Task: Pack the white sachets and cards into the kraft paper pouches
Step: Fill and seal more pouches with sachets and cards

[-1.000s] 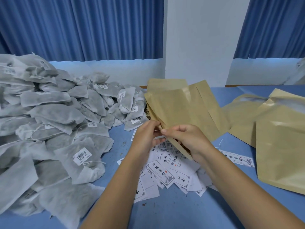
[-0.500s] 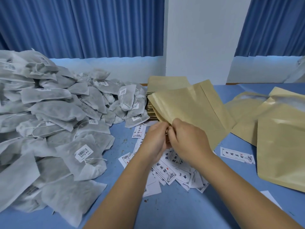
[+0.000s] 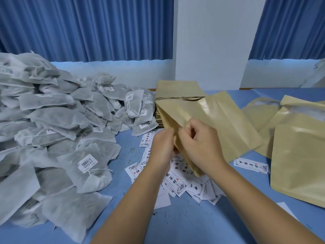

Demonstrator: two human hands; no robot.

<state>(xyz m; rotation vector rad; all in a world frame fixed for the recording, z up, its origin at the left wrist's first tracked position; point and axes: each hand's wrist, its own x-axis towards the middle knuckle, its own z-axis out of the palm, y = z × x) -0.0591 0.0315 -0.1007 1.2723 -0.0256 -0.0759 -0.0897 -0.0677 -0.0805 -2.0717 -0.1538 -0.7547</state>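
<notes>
A kraft paper pouch [image 3: 216,124] is held tilted above the table, its mouth end toward me. My left hand [image 3: 162,147] and my right hand [image 3: 198,147] both pinch its near edge, close together. Under the hands lies a loose spread of white printed cards [image 3: 177,182]. A large heap of white sachets [image 3: 58,131] with barcode labels fills the left side. A stack of flat kraft pouches [image 3: 177,90] sits behind the held pouch.
Bulging kraft pouches [image 3: 297,155] lie at the right, with one card [image 3: 251,165] beside them. The blue table [image 3: 184,224] runs to a white wall and blue curtains at the back. Small crumbs dot the table near the sachets.
The held pouch has risen and swung to the right, away from the stack. Both hands have moved up along its near edge and closer together.
</notes>
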